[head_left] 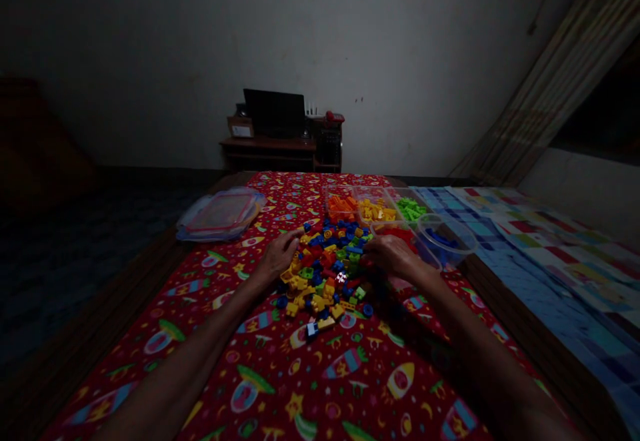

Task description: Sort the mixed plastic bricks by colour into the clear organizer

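A loose pile of toy building blocks [327,264] in yellow, blue, red, green and orange lies on the red printed cloth [320,387]. At the pile's left edge rests my left hand [280,254], its thumb and forefinger apart, with a blue block [307,227] by the fingertips. My right hand [393,254] reaches over the right side of the pile, fingers bent down and closed together; what they hold, if anything, is hidden. Just behind that hand stands a clear container with red blocks [404,234], partly covered by it.
Clear containers hold orange blocks [343,207], yellow blocks [377,211], green blocks [411,209] and blue blocks [440,237] at the right back. Stacked plastic lids [220,214] lie at the left. Beyond the cloth is a desk [270,144] with a dark screen [275,113].
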Demonstrator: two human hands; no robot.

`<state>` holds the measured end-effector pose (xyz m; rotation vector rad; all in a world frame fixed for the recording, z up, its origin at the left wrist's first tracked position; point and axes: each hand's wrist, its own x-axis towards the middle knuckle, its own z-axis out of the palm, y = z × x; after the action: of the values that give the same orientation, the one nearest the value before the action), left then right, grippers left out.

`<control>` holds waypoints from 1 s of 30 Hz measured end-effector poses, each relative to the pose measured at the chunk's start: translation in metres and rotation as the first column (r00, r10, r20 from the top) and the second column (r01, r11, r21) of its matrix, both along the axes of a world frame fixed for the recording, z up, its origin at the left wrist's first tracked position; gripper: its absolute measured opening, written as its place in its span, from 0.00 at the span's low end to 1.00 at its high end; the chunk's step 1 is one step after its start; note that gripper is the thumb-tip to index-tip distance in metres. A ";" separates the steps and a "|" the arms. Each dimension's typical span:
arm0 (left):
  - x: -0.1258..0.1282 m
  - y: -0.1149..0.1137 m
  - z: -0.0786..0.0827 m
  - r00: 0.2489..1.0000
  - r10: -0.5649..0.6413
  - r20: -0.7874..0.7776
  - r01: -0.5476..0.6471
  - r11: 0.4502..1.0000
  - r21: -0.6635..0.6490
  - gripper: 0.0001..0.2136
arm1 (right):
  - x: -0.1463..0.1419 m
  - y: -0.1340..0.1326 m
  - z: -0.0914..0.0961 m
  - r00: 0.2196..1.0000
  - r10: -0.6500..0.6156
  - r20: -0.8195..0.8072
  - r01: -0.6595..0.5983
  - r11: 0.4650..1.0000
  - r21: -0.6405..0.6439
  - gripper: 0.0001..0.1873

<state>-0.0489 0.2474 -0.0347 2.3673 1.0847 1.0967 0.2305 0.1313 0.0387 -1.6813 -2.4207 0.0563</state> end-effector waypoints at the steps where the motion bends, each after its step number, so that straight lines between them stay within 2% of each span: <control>1: -0.001 0.000 -0.002 1.000 -0.017 -0.006 0.017 1.000 -0.001 0.17 | 0.003 0.002 0.005 0.999 -0.021 -0.028 0.022 1.000 0.010 0.12; 3: -0.002 0.000 -0.003 0.999 -0.037 -0.012 0.037 0.999 0.009 0.18 | 0.014 0.004 0.013 0.992 -0.084 -0.096 0.090 0.994 0.055 0.13; 5: -0.002 0.000 -0.004 0.999 -0.045 -0.013 0.045 0.999 0.020 0.17 | 0.030 0.004 0.019 0.965 -0.226 -0.135 0.240 0.966 0.099 0.15; 7: -0.001 0.000 -0.004 0.999 -0.048 -0.015 0.048 0.998 0.027 0.17 | 0.049 0.002 0.023 0.901 -0.420 -0.112 0.433 0.890 0.145 0.17; 9: -0.001 0.000 -0.004 0.999 -0.047 -0.018 0.047 0.998 0.029 0.17 | 0.070 -0.001 0.023 0.802 -0.594 -0.064 0.593 0.779 0.202 0.19; 12: -0.001 0.001 -0.005 0.999 -0.037 -0.015 0.037 0.999 0.029 0.17 | 0.095 -0.007 0.020 0.667 -0.745 -0.029 0.728 0.643 0.237 0.19; 13: -0.001 0.001 -0.005 0.999 -0.037 -0.015 0.037 0.999 0.028 0.16 | 0.101 -0.009 0.019 0.637 -0.770 -0.025 0.754 0.616 0.228 0.19; 15: -0.002 0.000 -0.005 0.999 -0.037 -0.015 0.037 0.999 0.025 0.16 | 0.106 -0.010 0.019 0.620 -0.784 -0.030 0.769 0.601 0.218 0.18; 17: -0.002 0.000 -0.005 0.999 -0.037 -0.016 0.037 0.999 0.022 0.16 | 0.100 -0.008 0.022 0.652 -0.756 -0.059 0.744 0.624 0.237 0.18; 18: -0.002 0.000 -0.005 0.999 -0.036 -0.016 0.036 0.999 0.021 0.16 | 0.093 -0.007 0.023 0.688 -0.722 -0.077 0.714 0.654 0.250 0.17; 21: -0.002 0.000 -0.005 0.999 -0.037 -0.019 0.037 0.999 0.014 0.16 | 0.059 -0.001 0.024 0.836 -0.539 -0.105 0.547 0.802 0.242 0.16; 23: -0.002 0.000 -0.005 0.999 -0.038 -0.020 0.038 0.999 0.010 0.17 | 0.031 0.002 0.016 0.934 -0.348 -0.082 0.357 0.913 0.199 0.14; 24: -0.002 0.000 -0.005 0.999 -0.038 -0.021 0.038 0.999 0.008 0.17 | 0.019 0.002 0.010 0.964 -0.259 -0.055 0.265 0.947 0.180 0.13; 27: -0.003 0.000 -0.006 0.999 -0.039 -0.029 0.039 0.999 0.001 0.17 | -0.007 0.000 -0.010 0.991 -0.136 0.021 0.129 0.972 0.194 0.12; 30: -0.003 -0.001 -0.007 0.999 -0.039 -0.034 0.039 0.999 0.001 0.17 | -0.014 -0.002 -0.022 0.992 -0.113 0.062 0.101 0.979 0.175 0.11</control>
<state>-0.0522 0.2467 -0.0412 2.4060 1.0446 1.0487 0.2161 0.1297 0.0162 -1.7587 -2.3039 -0.2250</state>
